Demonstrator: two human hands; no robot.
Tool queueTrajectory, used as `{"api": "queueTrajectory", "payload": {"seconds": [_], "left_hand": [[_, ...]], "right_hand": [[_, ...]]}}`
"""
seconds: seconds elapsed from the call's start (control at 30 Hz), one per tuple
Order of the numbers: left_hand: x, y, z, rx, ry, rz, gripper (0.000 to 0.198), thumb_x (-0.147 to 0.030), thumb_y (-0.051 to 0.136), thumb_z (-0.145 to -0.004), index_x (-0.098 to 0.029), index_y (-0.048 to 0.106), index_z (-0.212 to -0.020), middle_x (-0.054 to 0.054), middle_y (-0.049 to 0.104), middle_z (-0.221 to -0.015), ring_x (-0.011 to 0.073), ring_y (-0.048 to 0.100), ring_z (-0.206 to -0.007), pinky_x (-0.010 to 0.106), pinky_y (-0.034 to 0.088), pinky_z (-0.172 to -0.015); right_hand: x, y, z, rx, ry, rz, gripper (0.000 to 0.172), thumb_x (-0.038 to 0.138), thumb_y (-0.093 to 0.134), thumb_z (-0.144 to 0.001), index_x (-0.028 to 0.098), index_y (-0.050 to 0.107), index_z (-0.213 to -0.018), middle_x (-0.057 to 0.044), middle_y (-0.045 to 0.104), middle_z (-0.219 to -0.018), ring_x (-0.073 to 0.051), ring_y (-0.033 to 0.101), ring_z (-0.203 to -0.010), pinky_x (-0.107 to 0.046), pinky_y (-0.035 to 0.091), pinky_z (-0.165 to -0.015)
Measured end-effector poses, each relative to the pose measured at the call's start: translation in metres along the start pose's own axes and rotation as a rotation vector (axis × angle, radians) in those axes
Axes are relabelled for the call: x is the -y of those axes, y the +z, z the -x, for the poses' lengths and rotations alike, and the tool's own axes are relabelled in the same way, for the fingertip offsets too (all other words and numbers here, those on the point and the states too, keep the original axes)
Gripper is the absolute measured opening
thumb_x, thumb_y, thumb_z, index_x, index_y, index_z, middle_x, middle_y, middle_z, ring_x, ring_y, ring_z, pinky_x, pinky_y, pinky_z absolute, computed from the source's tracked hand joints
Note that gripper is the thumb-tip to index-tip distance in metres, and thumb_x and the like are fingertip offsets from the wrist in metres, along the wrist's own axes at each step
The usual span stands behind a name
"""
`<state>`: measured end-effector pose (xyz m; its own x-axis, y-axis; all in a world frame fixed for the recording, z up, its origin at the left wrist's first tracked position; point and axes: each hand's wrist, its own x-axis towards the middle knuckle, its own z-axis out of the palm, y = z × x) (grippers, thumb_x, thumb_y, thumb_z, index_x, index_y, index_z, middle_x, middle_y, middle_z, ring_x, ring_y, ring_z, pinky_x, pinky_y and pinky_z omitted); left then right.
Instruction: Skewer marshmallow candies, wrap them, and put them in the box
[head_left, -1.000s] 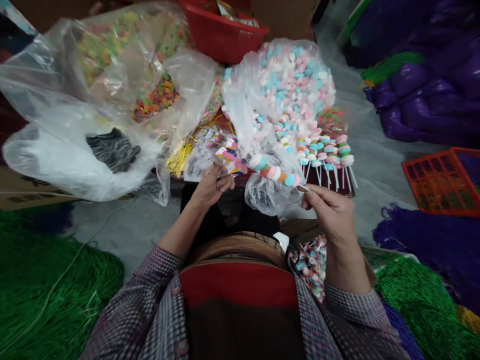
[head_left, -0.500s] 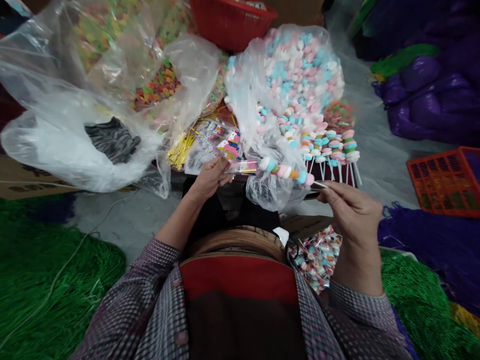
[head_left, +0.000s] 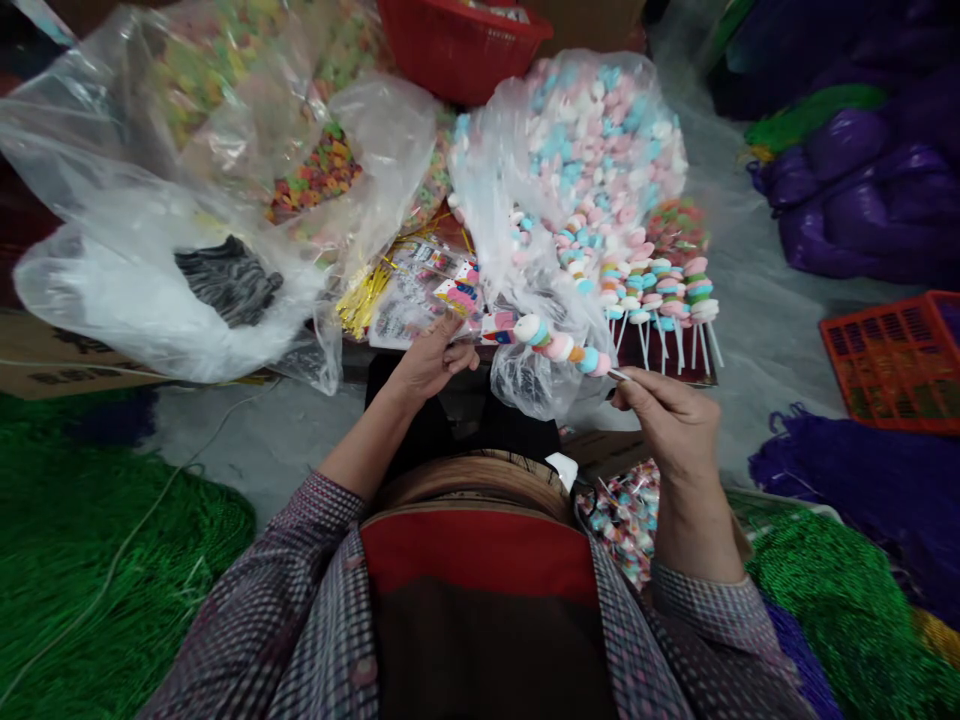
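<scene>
My right hand (head_left: 664,420) pinches the white stick of a candy skewer (head_left: 561,345) strung with pastel rings, its tip pointing left. My left hand (head_left: 433,358) is closed on a small printed clear wrapper bag (head_left: 491,328), whose mouth meets the skewer's tip. Behind them a clear bag of pink, blue and white candy rings (head_left: 592,150) stands open. A row of filled skewers (head_left: 660,295) lies to its right on a dark tray.
Large clear bags of colourful ring candy (head_left: 300,170) and a white bag (head_left: 135,300) sit at left. Gold twist ties (head_left: 360,300), a red basket (head_left: 465,45), an orange crate (head_left: 892,360), wrapped candies (head_left: 626,510), green (head_left: 82,560) and purple bead heaps (head_left: 862,490) surround me.
My right hand swung out to the right with the skewer, then came back left. The skewer's tip now sits at the wrapper's mouth held by my left hand.
</scene>
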<state>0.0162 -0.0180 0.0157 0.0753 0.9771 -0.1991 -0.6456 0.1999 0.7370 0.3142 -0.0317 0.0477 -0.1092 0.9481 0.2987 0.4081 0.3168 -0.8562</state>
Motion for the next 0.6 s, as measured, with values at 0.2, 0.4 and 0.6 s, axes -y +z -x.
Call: {"api": "queueTrajectory", "payload": {"seconds": [0.2,0.4,0.6], "left_hand": [[-0.001,0.000,-0.001,-0.072,-0.054,0.018,0.047,-0.053,0.071,-0.089,-0.020,0.048,-0.065,-0.014,0.026,-0.041,0.0047,0.033,-0.032,0.023,0.051,-0.052],[0.001,-0.001,0.000,-0.049,-0.051,-0.023,0.043,-0.050,0.073,-0.088,-0.021,0.049,-0.069,-0.015,0.026,-0.042,0.0041,0.033,-0.032,0.023,0.052,-0.052],[0.002,-0.001,0.000,-0.031,-0.039,-0.051,0.048,-0.059,0.072,-0.085,-0.021,0.049,-0.069,-0.015,0.025,-0.041,0.0041,0.032,-0.032,0.023,0.052,-0.053]], "right_hand": [[-0.002,-0.011,0.000,-0.039,-0.004,-0.017,0.011,0.028,0.078,-0.086,0.032,0.084,-0.095,0.003,0.074,-0.068,-0.012,0.066,-0.058,-0.027,0.054,-0.057],[0.000,-0.013,0.001,-0.077,-0.012,-0.040,0.012,0.028,0.079,-0.086,0.033,0.084,-0.095,0.004,0.074,-0.067,-0.011,0.065,-0.057,-0.026,0.054,-0.057],[0.000,-0.008,-0.002,0.005,-0.087,0.003,0.015,0.027,0.075,-0.090,0.034,0.083,-0.099,0.004,0.074,-0.069,-0.011,0.066,-0.059,-0.026,0.052,-0.056]]}}
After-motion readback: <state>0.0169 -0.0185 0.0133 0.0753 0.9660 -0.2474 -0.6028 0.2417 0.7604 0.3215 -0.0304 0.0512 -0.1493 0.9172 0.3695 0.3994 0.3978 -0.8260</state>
